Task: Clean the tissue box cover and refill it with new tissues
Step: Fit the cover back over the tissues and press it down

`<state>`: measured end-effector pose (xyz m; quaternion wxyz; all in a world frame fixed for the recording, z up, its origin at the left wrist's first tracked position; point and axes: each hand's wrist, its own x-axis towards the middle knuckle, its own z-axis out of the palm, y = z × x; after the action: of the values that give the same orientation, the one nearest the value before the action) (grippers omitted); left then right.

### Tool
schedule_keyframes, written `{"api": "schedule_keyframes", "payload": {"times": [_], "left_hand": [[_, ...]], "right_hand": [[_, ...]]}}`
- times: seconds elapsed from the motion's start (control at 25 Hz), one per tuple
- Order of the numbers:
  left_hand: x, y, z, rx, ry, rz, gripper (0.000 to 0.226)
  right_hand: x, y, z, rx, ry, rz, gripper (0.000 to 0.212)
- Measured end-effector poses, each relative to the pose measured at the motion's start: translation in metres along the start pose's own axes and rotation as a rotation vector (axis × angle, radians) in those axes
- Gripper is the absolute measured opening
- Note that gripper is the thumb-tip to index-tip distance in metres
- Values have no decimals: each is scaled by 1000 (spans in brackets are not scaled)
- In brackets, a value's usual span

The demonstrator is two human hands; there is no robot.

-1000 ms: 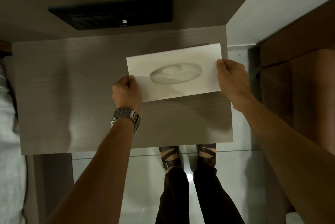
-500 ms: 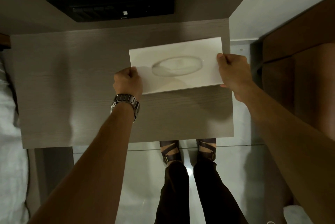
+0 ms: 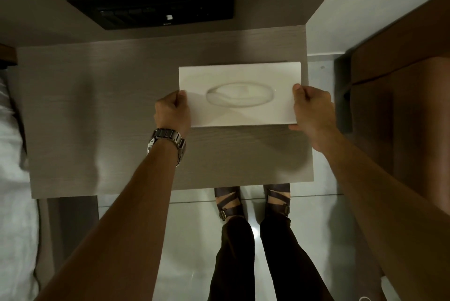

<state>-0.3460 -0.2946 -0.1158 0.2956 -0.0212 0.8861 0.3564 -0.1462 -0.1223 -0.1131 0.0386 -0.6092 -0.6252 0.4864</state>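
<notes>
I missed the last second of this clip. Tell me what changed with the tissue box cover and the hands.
The white tissue box cover was turned from tilted to square with the wooden table, its edges now level near the table's right side. The left hand and right hand kept their grip on its two short ends; nothing was let go. The opening still faces up.

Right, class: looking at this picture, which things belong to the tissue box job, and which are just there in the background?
Part of the job:
white tissue box cover, oval opening upward
left hand gripping its left end
right hand gripping its right end
wooden table under it

Just there:
wristwatch
black wall panel
white bedding
</notes>
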Motion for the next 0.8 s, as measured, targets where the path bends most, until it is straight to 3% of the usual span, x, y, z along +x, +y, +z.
{"api": "schedule_keyframes", "payload": {"times": [0.68,0.8], "left_hand": [[-3,-5,4,-3,29,-29,36],[-8,-3,2,144,31,167,35]], "right_hand": [[2,-9,-7,-18,-48,13,24],[3,-11,-8,-155,39,-94,32]]}}
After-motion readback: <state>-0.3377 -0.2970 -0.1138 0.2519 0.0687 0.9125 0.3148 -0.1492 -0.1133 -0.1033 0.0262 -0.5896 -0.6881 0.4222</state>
